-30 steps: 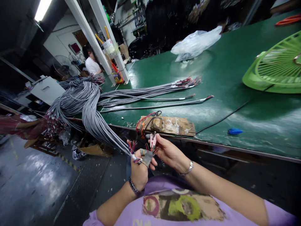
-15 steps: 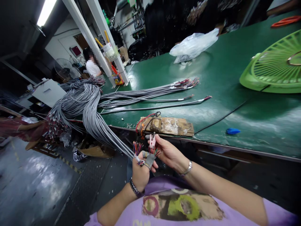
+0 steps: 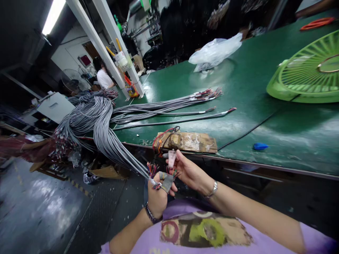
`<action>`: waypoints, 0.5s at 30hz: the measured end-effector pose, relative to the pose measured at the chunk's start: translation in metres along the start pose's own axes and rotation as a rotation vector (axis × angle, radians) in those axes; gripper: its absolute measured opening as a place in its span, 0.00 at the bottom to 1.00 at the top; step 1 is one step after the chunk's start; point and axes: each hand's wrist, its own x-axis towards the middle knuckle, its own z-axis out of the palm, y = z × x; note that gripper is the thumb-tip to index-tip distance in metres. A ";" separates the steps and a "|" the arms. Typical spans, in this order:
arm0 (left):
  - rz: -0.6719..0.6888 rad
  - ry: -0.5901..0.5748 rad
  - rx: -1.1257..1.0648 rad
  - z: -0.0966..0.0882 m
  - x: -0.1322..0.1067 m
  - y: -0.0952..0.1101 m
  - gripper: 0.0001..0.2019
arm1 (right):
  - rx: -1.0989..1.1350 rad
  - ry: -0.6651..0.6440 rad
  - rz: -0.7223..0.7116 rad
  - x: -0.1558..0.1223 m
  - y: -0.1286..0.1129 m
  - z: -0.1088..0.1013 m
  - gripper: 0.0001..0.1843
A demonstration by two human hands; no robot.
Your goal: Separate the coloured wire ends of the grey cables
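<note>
My left hand [image 3: 158,195] is closed around the stripped ends of a bundle of grey multi-core cables [image 3: 127,160]. Thin coloured wires [image 3: 152,170] fan out above its thumb, and grey wrapping [image 3: 166,181] covers some of its fingers. Just to the right, my right hand [image 3: 189,173] is curved around a pale pink clip [image 3: 172,158], its thumb and fingers apart. The clip is smeared and sits by the front end of a small motor-like device [image 3: 175,141] on a worn wooden block [image 3: 198,142]. A few wire ends lie between the clip and my left hand.
More grey cables [image 3: 159,107] lie along the green table [image 3: 243,77], heaped at its left end. A green fan [image 3: 304,76], a plastic bag [image 3: 214,53] and a blue object [image 3: 260,146] are on it. Behind white posts [image 3: 116,46] is a person [image 3: 104,76].
The pink clip was sharp and pinched by my right thumb; now it is blurred and the thumb stands off it. My left hand keeps its hold on the cables.
</note>
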 end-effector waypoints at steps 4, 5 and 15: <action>0.001 -0.008 -0.007 -0.002 -0.004 0.002 0.13 | -0.022 -0.028 0.073 -0.003 -0.004 0.000 0.23; 0.000 -0.007 -0.007 -0.003 -0.005 0.002 0.13 | -0.027 -0.039 0.077 -0.003 -0.004 0.000 0.22; -0.021 0.047 -0.128 -0.002 0.002 -0.002 0.11 | -0.335 0.054 -0.260 0.000 0.008 -0.007 0.18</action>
